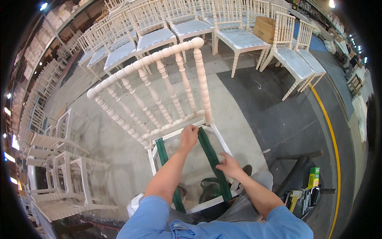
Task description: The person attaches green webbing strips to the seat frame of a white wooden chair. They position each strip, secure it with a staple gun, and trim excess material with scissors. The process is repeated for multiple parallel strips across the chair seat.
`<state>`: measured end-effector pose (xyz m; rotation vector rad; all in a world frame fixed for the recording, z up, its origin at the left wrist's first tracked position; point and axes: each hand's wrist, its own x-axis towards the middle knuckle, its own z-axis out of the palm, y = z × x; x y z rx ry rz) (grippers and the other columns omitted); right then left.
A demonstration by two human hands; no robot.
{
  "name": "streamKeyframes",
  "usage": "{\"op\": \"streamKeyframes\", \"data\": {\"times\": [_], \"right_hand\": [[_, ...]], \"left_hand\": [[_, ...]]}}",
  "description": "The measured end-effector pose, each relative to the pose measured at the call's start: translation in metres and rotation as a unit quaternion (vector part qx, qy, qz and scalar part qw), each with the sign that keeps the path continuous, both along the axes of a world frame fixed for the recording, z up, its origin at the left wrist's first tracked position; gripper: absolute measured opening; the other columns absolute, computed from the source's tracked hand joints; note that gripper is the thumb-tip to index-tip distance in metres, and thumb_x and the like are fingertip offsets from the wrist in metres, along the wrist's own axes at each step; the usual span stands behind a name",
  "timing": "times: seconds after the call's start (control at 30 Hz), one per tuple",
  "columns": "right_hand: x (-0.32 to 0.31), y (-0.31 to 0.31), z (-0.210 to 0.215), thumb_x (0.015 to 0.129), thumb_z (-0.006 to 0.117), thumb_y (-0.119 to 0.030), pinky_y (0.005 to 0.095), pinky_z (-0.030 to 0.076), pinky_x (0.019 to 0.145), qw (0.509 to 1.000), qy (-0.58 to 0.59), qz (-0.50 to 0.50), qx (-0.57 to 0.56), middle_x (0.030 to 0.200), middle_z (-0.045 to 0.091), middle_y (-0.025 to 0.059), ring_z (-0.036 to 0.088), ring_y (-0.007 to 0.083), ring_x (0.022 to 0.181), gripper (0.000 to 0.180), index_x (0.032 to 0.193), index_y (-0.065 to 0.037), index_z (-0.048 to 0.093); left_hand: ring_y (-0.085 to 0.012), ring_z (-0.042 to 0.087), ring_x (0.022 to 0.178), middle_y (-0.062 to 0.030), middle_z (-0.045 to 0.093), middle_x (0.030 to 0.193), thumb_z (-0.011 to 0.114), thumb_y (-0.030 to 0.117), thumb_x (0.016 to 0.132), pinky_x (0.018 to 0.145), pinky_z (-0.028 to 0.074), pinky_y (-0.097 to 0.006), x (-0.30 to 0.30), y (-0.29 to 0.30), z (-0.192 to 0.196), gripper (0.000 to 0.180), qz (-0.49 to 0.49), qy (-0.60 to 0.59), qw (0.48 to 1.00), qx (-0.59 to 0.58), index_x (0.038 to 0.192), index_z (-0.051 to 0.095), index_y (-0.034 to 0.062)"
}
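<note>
A white wooden chair frame (159, 75) with a turned-spindle back stands in front of me, its seat open. Two green webbing straps (213, 159) run front to back across the seat frame. My left hand (188, 136) is closed on the rear seat rail, between the two straps. My right hand (230, 164) rests with fingers spread on the right strap near its middle. Both forearms wear blue sleeves and come in from the lower edge.
Rows of white chairs with grey seats (238, 38) stand at the back. Bare chair frames (59, 167) are stacked at the left. A cardboard box (264, 28) sits among the chairs. Tools and a green box (314, 177) lie at the right, beside a yellow floor line (333, 131).
</note>
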<state>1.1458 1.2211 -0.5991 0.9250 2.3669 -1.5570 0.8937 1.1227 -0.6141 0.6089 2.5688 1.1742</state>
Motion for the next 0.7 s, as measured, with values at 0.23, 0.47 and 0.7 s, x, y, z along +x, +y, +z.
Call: {"op": "streamKeyframes", "data": {"times": [0.23, 0.47, 0.7], "right_hand": [[-0.089, 0.03, -0.008, 0.093, 0.068, -0.017, 0.0467, 0.054, 0.083, 0.982, 0.103, 0.043, 0.153, 0.107, 0.065, 0.0181, 0.067, 0.0361, 0.097, 0.049, 0.14, -0.007, 0.057], [-0.166, 0.037, -0.018, 0.096, 0.062, -0.018, 0.0527, 0.054, 0.085, 0.944, 0.123, 0.153, 0.264, 0.115, 0.062, 0.0233, 0.065, 0.0425, 0.103, 0.05, 0.145, -0.012, 0.053], [-0.176, 0.037, -0.03, 0.095, 0.064, -0.021, 0.0522, 0.053, 0.086, 0.936, 0.081, 0.155, 0.307, 0.115, 0.062, 0.02, 0.065, 0.0416, 0.104, 0.051, 0.145, -0.016, 0.055]], "left_hand": [[-0.0347, 0.07, 0.094, -0.0137, 0.076, 0.092, 0.067, 0.026, 0.09, 0.087, 0.05, -0.047, -0.027, 0.03, -0.035, 0.018, 0.05, 0.038, 0.996, -0.063, 0.092, 0.078, 0.0111], [-0.0324, 0.072, 0.085, -0.0121, 0.076, 0.085, 0.071, 0.026, 0.089, 0.081, 0.054, -0.045, -0.027, 0.032, -0.052, 0.017, 0.07, 0.091, 0.99, -0.079, 0.09, 0.079, 0.0108], [-0.0335, 0.07, 0.099, -0.0124, 0.076, 0.097, 0.068, 0.025, 0.092, 0.089, 0.049, -0.048, -0.026, 0.031, -0.052, 0.019, 0.063, 0.099, 0.993, -0.031, 0.1, 0.079, 0.0124]]}}
